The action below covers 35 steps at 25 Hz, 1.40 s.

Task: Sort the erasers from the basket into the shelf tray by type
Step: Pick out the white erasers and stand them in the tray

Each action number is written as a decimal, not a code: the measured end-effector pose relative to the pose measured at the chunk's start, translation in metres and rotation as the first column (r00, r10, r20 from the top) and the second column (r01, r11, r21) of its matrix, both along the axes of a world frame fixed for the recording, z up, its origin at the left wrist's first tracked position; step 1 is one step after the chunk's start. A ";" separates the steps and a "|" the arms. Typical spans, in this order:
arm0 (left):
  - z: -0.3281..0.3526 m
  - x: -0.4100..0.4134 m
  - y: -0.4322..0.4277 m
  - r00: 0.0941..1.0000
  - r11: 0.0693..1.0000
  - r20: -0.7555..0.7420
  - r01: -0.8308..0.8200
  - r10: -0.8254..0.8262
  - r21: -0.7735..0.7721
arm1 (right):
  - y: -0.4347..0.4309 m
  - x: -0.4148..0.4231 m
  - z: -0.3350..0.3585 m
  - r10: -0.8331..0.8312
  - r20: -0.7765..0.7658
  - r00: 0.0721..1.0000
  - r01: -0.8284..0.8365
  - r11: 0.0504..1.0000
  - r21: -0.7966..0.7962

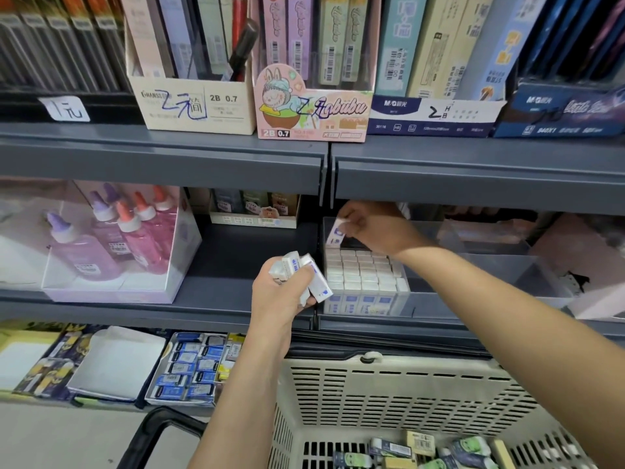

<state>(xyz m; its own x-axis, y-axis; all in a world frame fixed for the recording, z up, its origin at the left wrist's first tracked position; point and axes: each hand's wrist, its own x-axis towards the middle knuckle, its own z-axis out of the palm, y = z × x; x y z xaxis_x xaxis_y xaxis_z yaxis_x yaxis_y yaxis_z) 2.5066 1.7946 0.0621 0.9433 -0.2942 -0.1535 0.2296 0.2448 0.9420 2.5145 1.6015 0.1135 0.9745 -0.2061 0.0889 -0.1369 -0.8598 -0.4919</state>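
A fistful of white, blue-printed erasers [301, 277] sits in the left hand [280, 299]; a single eraser [339, 230] is pinched, tilted, in the right hand [375, 228] over the far end of the clear tray [407, 290], neat rows [362, 274] filling its near part. Mixed erasers [422, 448] lie loose in the beige slatted basket [406, 394], near right

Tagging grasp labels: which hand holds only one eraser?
The right hand, up at the back of the shelf tray, pinches a single eraser; the left hand, lower and nearer, grips a bunch of erasers.
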 end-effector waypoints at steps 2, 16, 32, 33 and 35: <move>0.000 -0.001 -0.001 1.000 1.000 0.010 0.015 -0.015 -0.003 | 0.005 0.003 -0.008 0.016 -0.054 0.998 -0.013 0.999 0.045; -0.003 -0.002 -0.003 0.997 0.998 0.040 0.060 -0.059 -0.027 | 0.053 -0.040 0.009 0.072 -0.011 0.997 -0.062 0.914 0.400; 0.007 -0.010 -0.003 0.985 0.975 -0.088 0.132 -0.149 -0.176 | 0.020 -0.050 0.021 0.260 0.050 0.964 -0.236 0.759 0.607; 0.007 -0.009 -0.002 0.990 0.982 -0.079 0.102 -0.115 -0.157 | 0.016 -0.047 0.022 0.210 0.063 0.976 -0.205 0.769 0.605; 0.006 -0.006 0.000 0.998 0.998 -0.048 0.031 -0.034 -0.058 | 0.006 -0.038 0.024 0.093 0.086 0.992 -0.127 0.778 0.616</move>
<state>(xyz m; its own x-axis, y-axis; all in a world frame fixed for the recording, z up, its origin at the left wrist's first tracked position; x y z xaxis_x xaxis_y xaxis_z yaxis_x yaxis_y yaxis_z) 2.5004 1.7941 0.0677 0.9248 -0.3343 -0.1816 0.2840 0.2892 0.9142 2.4763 1.6076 0.1379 0.9919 -0.1244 0.0265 -0.0224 -0.3760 -0.9263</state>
